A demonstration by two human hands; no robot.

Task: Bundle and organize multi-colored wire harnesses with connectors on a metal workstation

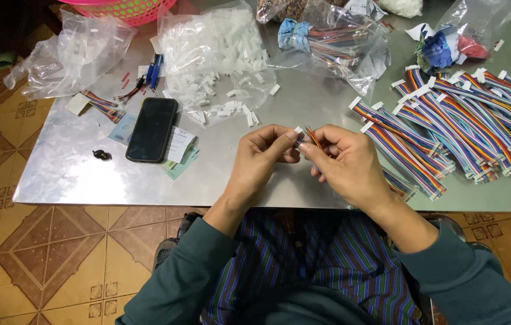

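Observation:
Over the near edge of a metal table (87, 174), my left hand (262, 157) pinches a small white plastic connector (298, 130) between thumb and fingers. My right hand (345, 162) grips the end of a rainbow ribbon cable (312, 137), whose wire tips meet the connector. The rest of that cable (401, 183) trails out from under my right hand to the right. The two hands touch at the fingertips.
A heap of rainbow cables with white ends (454, 120) lies at the right. A clear bag of white connectors (216, 54) sits behind the hands, a black phone (152, 129) on papers to the left, more bags at the back, a pink basket (123, 9) far left.

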